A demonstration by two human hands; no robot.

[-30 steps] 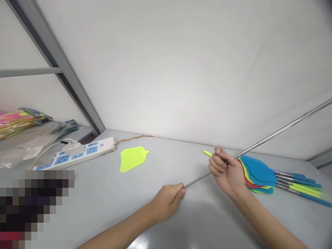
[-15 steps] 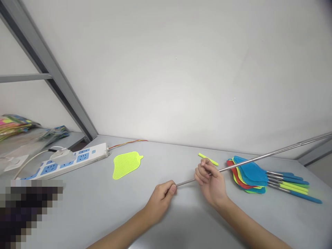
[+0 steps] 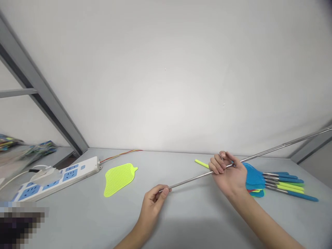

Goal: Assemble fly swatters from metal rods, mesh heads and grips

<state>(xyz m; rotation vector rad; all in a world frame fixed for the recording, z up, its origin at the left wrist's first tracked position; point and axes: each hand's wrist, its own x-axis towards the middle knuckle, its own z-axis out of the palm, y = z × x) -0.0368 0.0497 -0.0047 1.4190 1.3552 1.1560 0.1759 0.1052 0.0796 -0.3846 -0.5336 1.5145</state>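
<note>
Since the earlier frame, our right hand (image 3: 229, 173) has moved along the metal rod (image 3: 192, 180), away from our left hand (image 3: 153, 204), so a longer bare stretch shows between the two. It now hides part of the yellow-green tube (image 3: 201, 163) and of the pile of swatters (image 3: 255, 178), both of which showed more fully before; the view itself has shifted too.

Our left grip is closed, pinching the rod's thin end between thumb and fingers. Our right grip, palm up, is curled round the rod farther along. The rod slants up to the right, above the table (image 3: 77, 221), its thicker sections running out of view past the right edge.

We judge the step in hand to be working along the rod's sections; the next move calls for a steady left pinch and an even right hold. One loose yellow-green swatter head (image 3: 120, 178) lies flat to the left, well apart from the pile.
</note>
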